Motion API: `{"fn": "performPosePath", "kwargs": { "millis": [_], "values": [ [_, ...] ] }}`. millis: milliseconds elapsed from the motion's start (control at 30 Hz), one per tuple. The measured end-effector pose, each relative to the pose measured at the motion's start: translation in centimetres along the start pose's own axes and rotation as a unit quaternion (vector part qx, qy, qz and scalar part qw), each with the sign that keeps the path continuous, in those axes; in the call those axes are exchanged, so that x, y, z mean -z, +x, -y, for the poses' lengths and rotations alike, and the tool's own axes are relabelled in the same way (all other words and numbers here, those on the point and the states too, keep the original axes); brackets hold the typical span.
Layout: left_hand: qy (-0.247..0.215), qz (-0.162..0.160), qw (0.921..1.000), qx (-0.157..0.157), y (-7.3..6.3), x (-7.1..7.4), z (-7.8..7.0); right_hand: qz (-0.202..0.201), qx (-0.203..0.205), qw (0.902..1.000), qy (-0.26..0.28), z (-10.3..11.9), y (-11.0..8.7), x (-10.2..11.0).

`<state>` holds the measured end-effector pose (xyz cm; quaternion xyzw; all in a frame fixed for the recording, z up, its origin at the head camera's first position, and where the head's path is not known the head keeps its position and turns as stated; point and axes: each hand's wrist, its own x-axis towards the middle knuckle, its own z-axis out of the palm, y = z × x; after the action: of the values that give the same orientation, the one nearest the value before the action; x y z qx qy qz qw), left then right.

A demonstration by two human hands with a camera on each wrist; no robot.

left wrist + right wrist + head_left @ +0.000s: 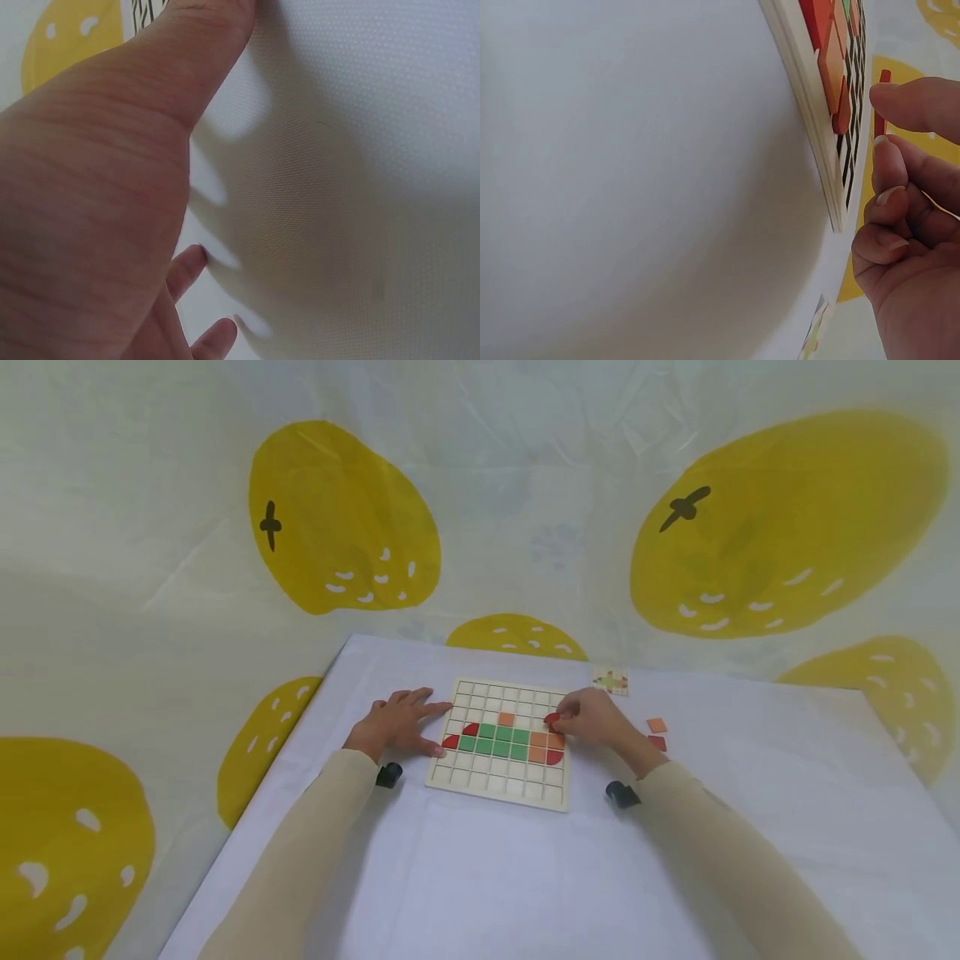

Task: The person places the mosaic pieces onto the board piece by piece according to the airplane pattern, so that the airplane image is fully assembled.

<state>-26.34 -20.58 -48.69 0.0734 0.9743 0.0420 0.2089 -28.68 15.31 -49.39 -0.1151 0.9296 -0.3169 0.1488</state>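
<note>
A pale wooden grid board [495,783] lies on the white table. Across its middle run several green square tiles [493,740], with orange tiles [537,747] to their right and red rounded tiles at both ends. One orange tile [507,719] sits above the green rows. Between thumb and index finger, my right hand [597,720] pinches a red rounded tile [880,112] over the board's right side; its other fingers are curled. My left hand [397,723] is spread at the board's left edge, thumb and index fingertips right at the rim.
Right of the board lie a loose orange tile [657,725] and a red tile [657,743]. A small pattern card [619,687] is near the far edge, behind my right hand. A cloth wall with yellow fruit prints rises behind the table.
</note>
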Motion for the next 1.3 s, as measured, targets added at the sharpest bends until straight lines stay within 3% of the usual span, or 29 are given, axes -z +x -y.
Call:
{"fn": "performPosePath", "kwargs": {
  "millis": [733, 1300],
  "values": [
    [0.004, 0.003, 1.0, 0.002, 0.4, 0.0, 0.2, 0.014, 0.001, 0.9999, -0.002, 2.9, 2.6, -1.6],
    [0.006, 0.002, 1.0, -0.003, -0.4, 0.3, -0.3, 0.018, 0.03, 0.9994, -0.003, 4.0, 3.7, -2.6]
  ]
}}
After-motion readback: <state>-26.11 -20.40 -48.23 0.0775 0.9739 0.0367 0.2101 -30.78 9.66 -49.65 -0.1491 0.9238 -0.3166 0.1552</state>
